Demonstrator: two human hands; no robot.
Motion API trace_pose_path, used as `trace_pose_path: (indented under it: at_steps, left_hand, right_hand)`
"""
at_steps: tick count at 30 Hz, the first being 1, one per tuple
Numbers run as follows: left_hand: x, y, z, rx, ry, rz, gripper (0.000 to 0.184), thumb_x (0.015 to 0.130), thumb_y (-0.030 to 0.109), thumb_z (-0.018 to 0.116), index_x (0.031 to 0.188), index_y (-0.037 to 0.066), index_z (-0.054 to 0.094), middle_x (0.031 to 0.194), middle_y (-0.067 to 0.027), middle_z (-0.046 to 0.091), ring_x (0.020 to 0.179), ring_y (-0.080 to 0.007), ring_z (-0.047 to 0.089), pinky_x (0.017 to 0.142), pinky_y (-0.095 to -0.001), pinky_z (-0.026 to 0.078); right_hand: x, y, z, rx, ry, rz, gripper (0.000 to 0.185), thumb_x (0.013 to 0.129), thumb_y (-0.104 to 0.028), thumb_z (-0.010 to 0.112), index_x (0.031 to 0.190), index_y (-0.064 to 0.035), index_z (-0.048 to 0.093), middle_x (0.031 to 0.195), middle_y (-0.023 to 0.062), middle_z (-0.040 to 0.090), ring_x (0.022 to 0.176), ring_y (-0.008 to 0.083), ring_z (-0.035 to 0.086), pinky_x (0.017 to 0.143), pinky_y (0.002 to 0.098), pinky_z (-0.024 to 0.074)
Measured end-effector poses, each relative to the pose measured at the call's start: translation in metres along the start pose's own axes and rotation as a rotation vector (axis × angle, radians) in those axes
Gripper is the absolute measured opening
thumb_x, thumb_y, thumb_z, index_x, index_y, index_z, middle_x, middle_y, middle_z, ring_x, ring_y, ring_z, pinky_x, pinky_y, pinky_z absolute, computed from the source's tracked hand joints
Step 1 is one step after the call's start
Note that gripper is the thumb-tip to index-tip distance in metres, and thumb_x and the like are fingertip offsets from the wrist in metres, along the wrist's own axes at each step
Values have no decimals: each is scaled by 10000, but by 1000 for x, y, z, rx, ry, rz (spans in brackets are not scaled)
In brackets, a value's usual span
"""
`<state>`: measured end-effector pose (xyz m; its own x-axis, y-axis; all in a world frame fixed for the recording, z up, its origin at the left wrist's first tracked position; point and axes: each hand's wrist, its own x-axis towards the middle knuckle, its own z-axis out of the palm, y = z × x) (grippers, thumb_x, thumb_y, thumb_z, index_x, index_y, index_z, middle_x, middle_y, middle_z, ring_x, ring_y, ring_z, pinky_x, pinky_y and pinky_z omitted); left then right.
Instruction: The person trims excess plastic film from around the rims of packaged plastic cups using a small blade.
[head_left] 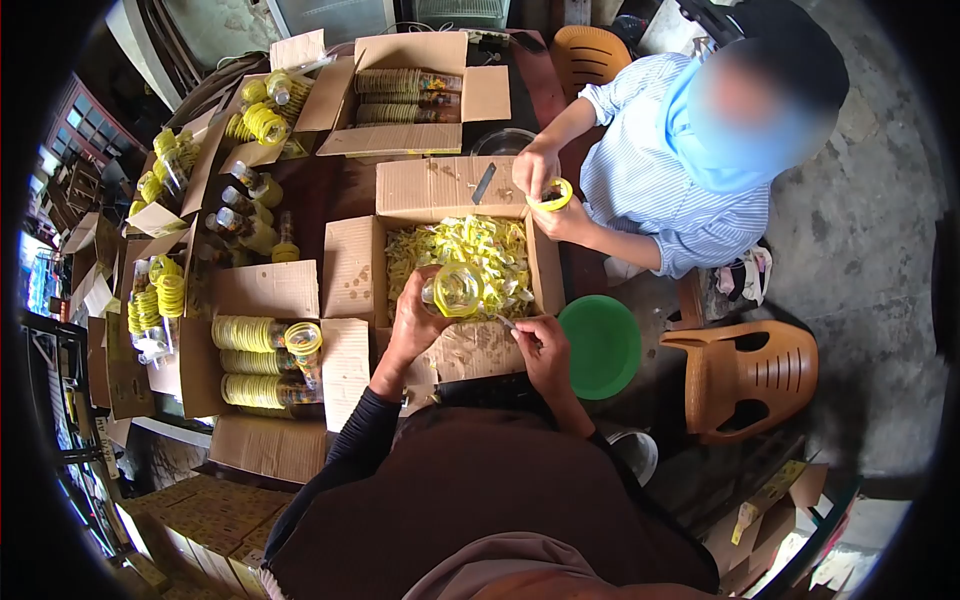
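Over the front left of an open cardboard box [545, 262] filled with yellow-and-clear wrapped pieces [420, 245], my left hand [415, 315] is closed round a clear jar with a yellow rim [460, 287]. The jar is tilted, its round end turned up to the camera. To its right, near the box's front flap [475, 355], my right hand [545, 352] pinches the end of a small thin metallic tool [502, 320], whose other end lies close to the jar. A dark flat blade-like strip [484, 184] rests on the box's back flap [430, 186].
Opposite on the right, a co-worker [650, 150] holds a yellow-rimmed container [552, 195]. A green basin [600, 347] and an orange chair [755, 380] stand at the right. Boxes of stacked yellow-lidded jars [270, 440] are at the left, another [410, 50] at the back.
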<state>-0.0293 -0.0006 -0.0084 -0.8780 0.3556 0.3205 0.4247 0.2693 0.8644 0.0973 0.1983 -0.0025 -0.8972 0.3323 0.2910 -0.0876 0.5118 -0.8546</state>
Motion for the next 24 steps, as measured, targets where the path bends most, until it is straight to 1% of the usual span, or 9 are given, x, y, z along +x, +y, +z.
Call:
trace_pose_path:
  at_steps: [2, 4, 7, 8, 11, 12, 16, 18, 24]
  left_hand:
    - [-2, 4, 2, 69, -2, 54, 662, 631, 45, 846, 1202, -1, 514, 1168, -180, 595, 1096, -355, 589, 945, -399, 473]
    - [-3, 6, 5, 143, 10, 326, 711, 640, 92, 871, 1239, 0, 499, 1169, -176, 589, 1069, -359, 589, 920, -402, 486]
    - [-5, 31, 3, 242, -81, 224, 726, 620, 85, 860, 1249, 10, 506, 1180, -173, 571, 1068, -377, 573, 908, -421, 485]
    - [-8, 35, 4, 233, -93, 178, 738, 600, 90, 857, 1251, 22, 516, 1184, -176, 558, 1099, -378, 551, 931, -452, 467]
    - [-13, 47, 2, 344, -146, 185, 752, 593, 105, 863, 1255, 25, 516, 1186, -171, 551, 1117, -371, 537, 956, -464, 446]
    - [-14, 49, 1, 332, -175, 130, 783, 581, 142, 871, 1271, 35, 515, 1219, -175, 552, 1175, -369, 514, 1006, -470, 413]
    - [-19, 57, 0, 439, -185, 122, 800, 598, 196, 864, 1301, 50, 510, 1256, -182, 555, 1217, -376, 500, 1034, -474, 396]
    - [-19, 63, -2, 449, -259, 81, 816, 618, 265, 851, 1323, 51, 501, 1257, -180, 575, 1235, -378, 498, 1054, -480, 379]
    - [-26, 78, -1, 512, -267, 115, 815, 627, 269, 830, 1330, 34, 492, 1179, -146, 621, 1143, -340, 572, 999, -449, 426]
  right_hand:
    - [6, -17, -3, -24, 37, -69, 110, 836, 7, 697, 936, -18, 658, 842, 106, 586, 698, 229, 608, 600, 324, 478]
    - [10, -26, -6, -62, 51, -140, 110, 835, 5, 695, 935, -22, 660, 843, 106, 585, 722, 243, 606, 614, 334, 480]
    - [12, -29, -9, -136, 43, -227, 119, 825, 4, 690, 936, -31, 667, 853, 102, 583, 776, 268, 599, 650, 359, 485]
    - [10, -29, -10, -172, 22, -245, 129, 817, 6, 688, 938, -36, 672, 862, 97, 582, 806, 279, 594, 672, 374, 487]
    - [10, -34, -13, -301, 2, -317, 158, 798, 23, 698, 942, -42, 693, 885, 80, 605, 812, 271, 594, 684, 362, 487]
    - [10, -35, -15, -303, 3, -321, 158, 798, 23, 698, 942, -42, 693, 885, 80, 605, 812, 271, 594, 684, 362, 487]
    - [12, -37, -23, -362, -84, -403, 201, 768, 3, 694, 958, -63, 697, 878, 56, 577, 822, 255, 585, 716, 366, 492]
    - [12, -37, -27, -388, -105, -443, 207, 766, -17, 690, 965, -73, 696, 875, 44, 562, 821, 244, 576, 718, 361, 492]
    - [10, -30, -39, -520, -193, -652, 181, 805, -62, 648, 980, -71, 691, 924, 49, 553, 858, 219, 574, 731, 367, 495]
